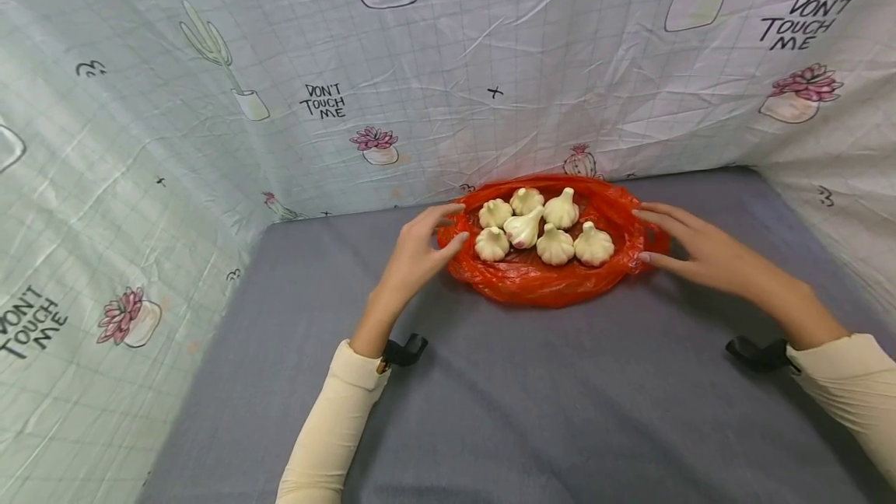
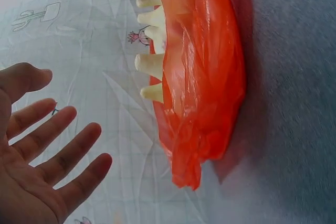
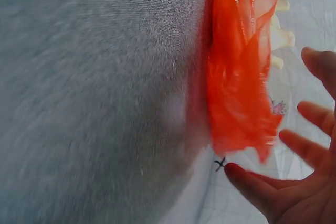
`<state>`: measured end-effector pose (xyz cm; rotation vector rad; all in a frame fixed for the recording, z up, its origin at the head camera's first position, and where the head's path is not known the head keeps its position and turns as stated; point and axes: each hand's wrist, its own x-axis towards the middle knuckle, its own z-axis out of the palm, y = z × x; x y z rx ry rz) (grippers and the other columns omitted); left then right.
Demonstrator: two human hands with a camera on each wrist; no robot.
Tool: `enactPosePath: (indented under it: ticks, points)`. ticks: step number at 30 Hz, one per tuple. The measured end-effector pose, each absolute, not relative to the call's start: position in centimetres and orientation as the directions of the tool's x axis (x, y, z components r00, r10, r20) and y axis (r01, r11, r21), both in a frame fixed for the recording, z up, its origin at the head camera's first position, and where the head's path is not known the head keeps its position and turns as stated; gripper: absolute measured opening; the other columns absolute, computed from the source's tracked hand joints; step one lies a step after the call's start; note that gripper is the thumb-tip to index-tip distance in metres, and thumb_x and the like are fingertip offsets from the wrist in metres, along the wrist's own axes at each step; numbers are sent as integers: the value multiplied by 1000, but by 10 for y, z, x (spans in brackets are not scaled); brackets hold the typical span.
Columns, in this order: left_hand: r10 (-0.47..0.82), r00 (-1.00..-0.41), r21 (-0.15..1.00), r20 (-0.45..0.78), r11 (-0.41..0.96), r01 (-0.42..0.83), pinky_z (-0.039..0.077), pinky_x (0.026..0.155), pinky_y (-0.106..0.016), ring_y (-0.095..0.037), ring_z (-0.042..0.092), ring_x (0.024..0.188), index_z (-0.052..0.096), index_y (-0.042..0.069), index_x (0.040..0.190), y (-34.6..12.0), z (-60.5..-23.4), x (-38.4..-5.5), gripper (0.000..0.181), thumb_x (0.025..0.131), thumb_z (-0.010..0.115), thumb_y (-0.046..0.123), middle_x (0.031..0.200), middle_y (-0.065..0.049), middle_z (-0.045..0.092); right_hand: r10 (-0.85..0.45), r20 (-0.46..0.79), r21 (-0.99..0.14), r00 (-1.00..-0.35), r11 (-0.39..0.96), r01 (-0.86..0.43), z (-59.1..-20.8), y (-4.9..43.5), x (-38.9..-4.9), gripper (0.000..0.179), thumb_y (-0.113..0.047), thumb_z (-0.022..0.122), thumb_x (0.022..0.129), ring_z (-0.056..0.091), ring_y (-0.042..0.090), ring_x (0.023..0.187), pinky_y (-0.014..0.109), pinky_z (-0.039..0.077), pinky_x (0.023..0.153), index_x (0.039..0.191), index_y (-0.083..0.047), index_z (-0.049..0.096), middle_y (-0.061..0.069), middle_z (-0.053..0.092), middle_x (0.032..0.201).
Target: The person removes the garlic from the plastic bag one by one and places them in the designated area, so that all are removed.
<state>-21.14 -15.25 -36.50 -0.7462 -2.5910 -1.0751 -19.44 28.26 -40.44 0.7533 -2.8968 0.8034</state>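
An open red plastic bag (image 1: pixel 553 292) lies on the grey cloth with several garlic bulbs (image 1: pixel 555 245) grouped inside it. At the bag's left end is my left hand (image 1: pixel 418 251), its fingers spread and apart from the plastic in the left wrist view. My right hand (image 1: pixel 689 249) is at the opposite end, thumb and fingers parted around the bag's edge; whether a fingertip touches the plastic I cannot tell. Neither hand grips anything. From the left wrist view, the bulbs' stems (image 2: pixel 149 66) rise above the bag's rim. The bag's crumpled end (image 3: pixel 247 135) appears near the right fingertips.
Grey cloth (image 1: pixel 490 403) covers the table surface. Behind it and at the sides hangs a pale curtain (image 1: pixel 434 99) printed with potted plants and words. Black straps with small devices (image 1: pixel 406 350) sit at both wrists, by the cream sleeves.
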Motion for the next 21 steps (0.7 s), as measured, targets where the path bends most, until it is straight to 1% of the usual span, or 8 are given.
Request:
enactPosePath:
  ticks: [2, 5, 9, 14, 16, 18, 21]
  points:
    - [362, -848, 604, 386, 595, 529, 54, 96, -40, -25, 68, 110, 64, 10, 135, -150, -365, -214, 40, 96, 73, 20, 132, -7, 66, -430, 152, -495, -890, 746, -445, -406, 281, -199, 71, -30, 76, 93, 34, 48, 141, 71, 33, 104, 153, -7, 44, 21, 35, 158]
    - [361, -853, 630, 377, 575, 522, 54, 96, -44, -30, 69, 109, 65, 10, 134, -147, -366, -217, 39, 96, 73, 20, 131, -8, 66, -423, 142, -521, -895, 737, -432, -409, 279, -205, 71, -27, 76, 93, 33, 50, 142, 72, 31, 105, 152, -5, 43, 24, 34, 157]
    - [372, -858, 659, 354, 552, 512, 54, 97, -46, -31, 68, 111, 65, 9, 133, -144, -366, -222, 39, 96, 73, 19, 130, -7, 67, -426, 145, -539, -893, 723, -433, -412, 276, -211, 71, -26, 78, 92, 33, 50, 142, 72, 31, 106, 151, -5, 45, 25, 36, 156]
    - [390, -869, 679, 304, 551, 485, 54, 97, -43, -31, 67, 114, 66, 10, 132, -140, -366, -227, 39, 95, 74, 16, 130, -7, 67, -436, 155, -545, -887, 711, -444, -416, 273, -215, 69, -24, 78, 91, 34, 52, 141, 72, 31, 105, 150, -4, 47, 26, 37, 155]
    - [394, -875, 683, 283, 558, 472, 54, 98, -42, -31, 67, 114, 66, 11, 131, -139, -367, -230, 38, 94, 75, 15, 130, -6, 67, -437, 163, -538, -885, 712, -451, -417, 272, -217, 68, -22, 78, 91, 36, 52, 139, 71, 33, 105, 149, -3, 48, 27, 39, 153]
    - [398, -880, 687, 257, 565, 456, 54, 98, -43, -32, 67, 114, 67, 12, 131, -137, -368, -234, 38, 94, 75, 15, 130, -5, 67, -448, 186, -519, -874, 711, -475, -417, 271, -218, 66, -20, 79, 90, 40, 51, 135, 69, 37, 101, 146, 0, 51, 28, 42, 151]
    - [410, -887, 714, 212, 554, 427, 54, 98, -46, -34, 67, 115, 67, 8, 130, -135, -370, -240, 39, 93, 76, 13, 131, -9, 67, -473, 228, -478, -851, 707, -522, -418, 271, -221, 63, -17, 80, 88, 48, 46, 127, 61, 43, 92, 142, 3, 55, 27, 46, 147]
